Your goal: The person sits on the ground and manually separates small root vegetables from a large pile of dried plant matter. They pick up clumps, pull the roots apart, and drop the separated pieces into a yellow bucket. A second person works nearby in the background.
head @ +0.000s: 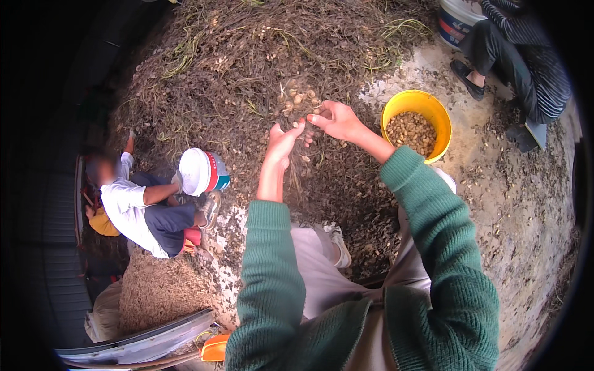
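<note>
My left hand (284, 144) is closed around the stems of a peanut plant, whose clustered pods (299, 98) stick up beyond my fingers. Close to its right, my right hand (338, 121) has thumb and fingertips at the edge of the pods; whether a pod is pinched there cannot be told. Beneath both hands spreads a big heap of dried peanut plants (222, 88). A yellow bucket (444, 125) partly filled with picked peanuts (412, 134) stands beside my right forearm.
At the left a seated person (134, 199) touches a white bucket (195, 172) lying tilted. Another person (506, 60) sits at the upper right by a white and blue bucket (457, 23). A pile of peanuts (158, 292) and an orange object (214, 348) lie lower left.
</note>
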Demonstrator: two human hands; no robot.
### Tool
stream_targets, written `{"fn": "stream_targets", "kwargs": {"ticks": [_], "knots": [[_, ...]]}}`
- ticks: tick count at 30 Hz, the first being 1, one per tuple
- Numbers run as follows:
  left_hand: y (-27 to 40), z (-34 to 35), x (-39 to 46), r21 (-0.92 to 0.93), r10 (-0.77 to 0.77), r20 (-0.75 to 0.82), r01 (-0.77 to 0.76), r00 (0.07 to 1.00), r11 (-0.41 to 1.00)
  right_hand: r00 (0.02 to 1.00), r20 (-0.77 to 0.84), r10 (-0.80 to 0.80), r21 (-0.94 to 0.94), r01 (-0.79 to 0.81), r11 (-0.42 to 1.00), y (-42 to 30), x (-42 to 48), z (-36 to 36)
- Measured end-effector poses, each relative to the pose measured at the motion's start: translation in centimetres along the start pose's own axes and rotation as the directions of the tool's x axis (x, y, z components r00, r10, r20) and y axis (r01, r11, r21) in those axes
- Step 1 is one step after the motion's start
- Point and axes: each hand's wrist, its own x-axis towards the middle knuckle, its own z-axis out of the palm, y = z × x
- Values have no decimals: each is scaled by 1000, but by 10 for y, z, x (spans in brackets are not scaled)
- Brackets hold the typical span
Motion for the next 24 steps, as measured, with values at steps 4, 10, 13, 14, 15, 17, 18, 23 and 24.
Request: {"fn": "stream_targets", "kwargs": {"ticks": [4, 10, 13, 14, 15, 17, 18, 23, 24], "knots": [[-6, 10, 5, 99, 101, -50, -95, 994, 991, 1000, 15, 22, 69, -23, 997, 0, 0, -8], [-25, -10, 18, 420, 313, -45, -266, 949, 867, 934, 356, -5, 249, -90, 964, 0, -4, -40], [-25, -17, 18, 612, 361, -104, -226, 927, 758, 905, 425, 23, 475, -245, 845, -4, -7, -72], [-24, -17, 16, 668, 379, -110, -213, 919, 713, 927, 361, 106, 438, -269, 858, -4, -9, -79], [-21, -13, 14, 630, 376, -122, -222, 918, 745, 939, 326, 105, 386, -234, 893, 3, -8, -82], [-15, -3, 12, 547, 370, -144, -237, 918, 803, 961, 258, 94, 270, -166, 948, 18, -3, -84], [-17, -5, 12, 491, 326, -172, -206, 930, 846, 942, 326, 78, 248, -165, 954, 16, -5, -76], [-14, 5, 15, 120, 142, -126, -127, 982, 985, 805, 591, 53, 253, -248, 935, 15, -11, -28], [-4, 14, 7, 72, 98, -75, -93, 992, 993, 799, 601, 10, 269, -215, 939, 16, -12, -19]]}}
